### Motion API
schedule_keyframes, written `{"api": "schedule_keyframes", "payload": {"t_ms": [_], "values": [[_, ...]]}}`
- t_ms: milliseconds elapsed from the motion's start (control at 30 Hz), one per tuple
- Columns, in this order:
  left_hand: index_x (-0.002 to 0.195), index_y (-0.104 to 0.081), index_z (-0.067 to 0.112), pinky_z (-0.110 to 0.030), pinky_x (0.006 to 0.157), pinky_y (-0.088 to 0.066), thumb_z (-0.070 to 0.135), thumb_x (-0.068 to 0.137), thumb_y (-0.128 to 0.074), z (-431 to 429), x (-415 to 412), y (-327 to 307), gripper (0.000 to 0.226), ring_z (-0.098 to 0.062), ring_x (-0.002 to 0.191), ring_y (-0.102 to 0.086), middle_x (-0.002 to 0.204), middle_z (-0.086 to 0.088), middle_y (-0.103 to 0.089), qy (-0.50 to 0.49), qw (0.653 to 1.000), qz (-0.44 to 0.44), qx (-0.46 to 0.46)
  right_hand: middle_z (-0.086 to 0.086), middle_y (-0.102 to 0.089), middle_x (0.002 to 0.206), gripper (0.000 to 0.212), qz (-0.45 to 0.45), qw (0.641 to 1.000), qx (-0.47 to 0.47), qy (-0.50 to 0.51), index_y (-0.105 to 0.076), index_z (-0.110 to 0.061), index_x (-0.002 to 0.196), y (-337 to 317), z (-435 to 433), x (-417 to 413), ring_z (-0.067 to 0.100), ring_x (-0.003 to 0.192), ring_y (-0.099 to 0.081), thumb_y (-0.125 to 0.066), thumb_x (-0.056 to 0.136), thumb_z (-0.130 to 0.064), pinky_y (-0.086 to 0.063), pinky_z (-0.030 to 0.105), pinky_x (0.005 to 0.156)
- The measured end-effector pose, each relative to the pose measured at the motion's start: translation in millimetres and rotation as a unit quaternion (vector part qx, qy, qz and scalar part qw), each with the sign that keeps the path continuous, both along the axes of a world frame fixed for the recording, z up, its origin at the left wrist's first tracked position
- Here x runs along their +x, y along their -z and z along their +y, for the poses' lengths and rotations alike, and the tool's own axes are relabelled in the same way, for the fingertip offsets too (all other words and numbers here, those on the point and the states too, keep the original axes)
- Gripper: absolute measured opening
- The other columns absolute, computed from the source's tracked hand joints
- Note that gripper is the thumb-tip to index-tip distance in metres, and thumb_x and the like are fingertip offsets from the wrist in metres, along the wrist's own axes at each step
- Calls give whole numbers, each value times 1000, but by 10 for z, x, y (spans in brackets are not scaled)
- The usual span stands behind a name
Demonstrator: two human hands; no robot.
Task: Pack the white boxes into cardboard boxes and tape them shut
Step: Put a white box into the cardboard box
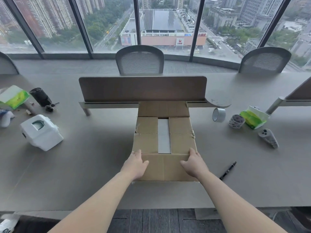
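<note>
— Where's the brown cardboard box [164, 142]?
— On the grey tabletop [84, 165], by its near edge, a white box [164, 137] showing between the side flaps. The left grip [135, 163] and right grip [195, 163] rest spread flat on the near flap.

Right of my right fingers [193, 153] I see a pen [228, 170], a controller [268, 137] and a tissue pack [253, 117]; far left of my left fingers [136, 154], a second pack [14, 98], a black roll [40, 96] and keys [50, 107]; beyond the fingers, a divider [143, 89], then a chair [140, 62].

Soft window [107, 22] daylight; edges bowed, perhaps slightly blurred.
</note>
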State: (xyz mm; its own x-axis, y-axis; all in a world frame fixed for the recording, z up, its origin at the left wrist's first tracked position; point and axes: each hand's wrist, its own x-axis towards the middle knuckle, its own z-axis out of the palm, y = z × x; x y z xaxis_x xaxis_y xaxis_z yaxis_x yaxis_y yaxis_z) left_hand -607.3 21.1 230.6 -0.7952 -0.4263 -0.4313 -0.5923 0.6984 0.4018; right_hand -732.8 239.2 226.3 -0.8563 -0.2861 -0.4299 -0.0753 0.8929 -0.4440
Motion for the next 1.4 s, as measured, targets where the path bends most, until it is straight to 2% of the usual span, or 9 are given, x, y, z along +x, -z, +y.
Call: {"api": "schedule_keyframes", "payload": {"t_ms": [133, 267, 400, 533, 633, 833, 967, 1133, 1400], "values": [[157, -13, 5, -35, 122, -15, 41, 103, -41, -7, -34, 30, 71, -21, 153, -5, 165, -7, -15, 23, 999, -7, -37, 8, -33, 154, 73, -1, 999, 36, -26, -20, -14, 152, 61, 3, -31, 21, 149, -15, -50, 91, -38, -34, 41, 112], [153, -26, 5, -35, 121, -18, 39, 102, -43, -37, 20, 56, 63, -24, 152, -8, 162, -8, -19, 26, 999, -4, -38, 9, -45, 140, 63, 2, 1000, -1, 10, -28, -18, 147, 54, 72, -22, 24, 144, -23, -50, 90, -32, -42, 40, 102], [141, -40, 9, -39, 104, -42, 37, 99, -43, -53, 153, 12, 50, -31, 134, -36, 153, -13, -22, 3, 998, -31, -51, 2, -33, 154, 67, 18, 1000, -1, 15, -24, -19, 153, -4, 152, 102, 29, 131, -44, -49, 92, -30, -46, 40, 99], [150, -27, 14, -38, 88, -52, 35, 99, -42, -74, 233, -35, 57, -35, 105, -60, 145, -16, -24, -9, 998, -59, -25, 11, -25, 153, 59, 17, 998, 39, 52, -29, -16, 149, -36, 218, 221, 34, 110, -58, -45, 93, -29, -49, 37, 86], [151, -27, 14, -38, 89, -51, 36, 100, -41, -94, 274, -58, 57, -34, 102, -60, 139, -15, -30, -12, 999, -29, -12, 14, -42, 138, 57, 16, 996, 45, 69, -32, -16, 148, -76, 261, 291, 32, 108, -56, -45, 94, -30, -45, 36, 84], [137, -42, 10, -37, 86, -45, 23, 99, -38, -148, 282, -273, 40, -38, 106, -57, 129, -12, -38, -25, 998, 55, 8, 12, -60, 122, 36, 81, 980, -46, 174, -57, -11, 122, -286, 219, 365, 29, 99, -55, -47, 90, -24, -42, 33, 78], [135, -45, 11, -34, 79, -44, 35, 101, -39, -229, 207, -421, 41, -30, 94, -58, 127, -8, -38, -35, 993, 109, 32, 4, -59, 127, 39, 126, 975, -34, 179, -58, -16, 126, -470, 95, 369, 25, 112, -56, -48, 92, -35, -41, 40, 98], [142, -39, 11, -33, 85, -41, 43, 102, -40, -272, 121, -537, 51, -23, 96, -52, 139, -9, -37, -46, 984, 161, 66, 6, -52, 129, 41, 144, 975, -75, 153, -57, -13, 127, -600, -25, 246, 24, 110, -55, -56, 94, -39, -40, 32, 85], [139, -35, 12, -36, 91, -46, 36, 99, -49, -344, -223, -574, 48, -24, 100, -54, 136, -9, -37, -81, 979, 184, 37, 2, -52, 136, 41, 213, 975, 23, 55, -57, -23, 131, -533, -193, -250, 30, 117, -48, -50, 95, -41, -41, 37, 99]]}}
